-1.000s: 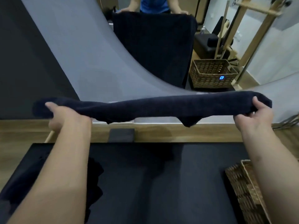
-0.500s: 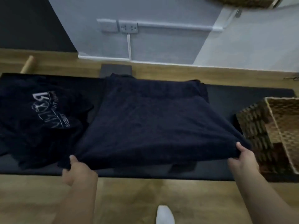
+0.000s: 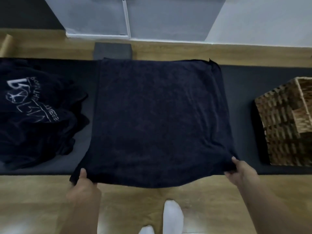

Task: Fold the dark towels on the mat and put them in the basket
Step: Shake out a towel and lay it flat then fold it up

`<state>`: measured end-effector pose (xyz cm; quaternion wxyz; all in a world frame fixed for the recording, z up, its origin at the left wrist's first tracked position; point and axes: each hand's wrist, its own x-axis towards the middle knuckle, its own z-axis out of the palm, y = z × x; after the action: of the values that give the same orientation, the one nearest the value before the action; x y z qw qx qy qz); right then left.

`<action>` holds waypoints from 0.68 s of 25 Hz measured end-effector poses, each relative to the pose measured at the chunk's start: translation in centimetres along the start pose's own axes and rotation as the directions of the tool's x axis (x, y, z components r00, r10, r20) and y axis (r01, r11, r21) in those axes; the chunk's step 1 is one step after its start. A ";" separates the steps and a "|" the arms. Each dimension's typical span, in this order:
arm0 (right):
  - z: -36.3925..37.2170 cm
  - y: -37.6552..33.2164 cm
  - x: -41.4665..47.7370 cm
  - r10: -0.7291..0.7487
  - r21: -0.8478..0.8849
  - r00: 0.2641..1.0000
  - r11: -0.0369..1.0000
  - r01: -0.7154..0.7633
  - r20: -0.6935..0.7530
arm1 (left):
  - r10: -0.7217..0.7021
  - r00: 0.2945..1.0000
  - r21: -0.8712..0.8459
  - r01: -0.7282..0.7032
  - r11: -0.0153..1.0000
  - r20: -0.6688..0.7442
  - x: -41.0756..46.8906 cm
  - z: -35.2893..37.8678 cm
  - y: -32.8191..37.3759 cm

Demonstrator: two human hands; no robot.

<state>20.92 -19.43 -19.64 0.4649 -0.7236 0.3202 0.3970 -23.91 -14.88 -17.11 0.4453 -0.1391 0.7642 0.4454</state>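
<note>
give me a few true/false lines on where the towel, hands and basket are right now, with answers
1. The left hand and the right hand each pinch a near corner of the spread towel. True.
2. The basket stands left of the towel. False: it stands at the right end of the mat.
3. A crumpled dark pile with white lettering lies on the mat, left of the towel. True.
4. The towel is inside the basket. False: it lies spread on the mat, apart from the basket.
</note>
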 end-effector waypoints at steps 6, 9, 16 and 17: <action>-0.8 -2.5 -3.1 -0.060 0.063 0.995 0.996 0.064 -0.074 | 0.043 0.999 -0.038 -0.042 0.998 0.028 -2.1 0.3 2.1; -3.3 -1.7 -6.5 -0.051 0.044 0.995 0.998 0.055 -0.086 | 0.034 0.999 0.021 -0.034 0.999 0.023 -2.7 -1.7 2.5; 4.8 -9.5 -11.0 -0.228 0.211 0.969 0.956 0.204 0.097 | 0.189 0.982 -0.129 -0.186 0.974 0.011 -5.9 9.1 11.0; 7.5 -11.2 -11.2 -0.254 0.225 0.957 0.949 0.220 0.136 | 0.210 0.978 -0.210 -0.206 0.956 -0.005 -6.1 11.8 12.5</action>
<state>22.79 -7.37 -7.04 0.6069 -0.6696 0.2309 0.3606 -21.53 0.51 -7.73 0.3856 -0.1001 0.7196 0.5688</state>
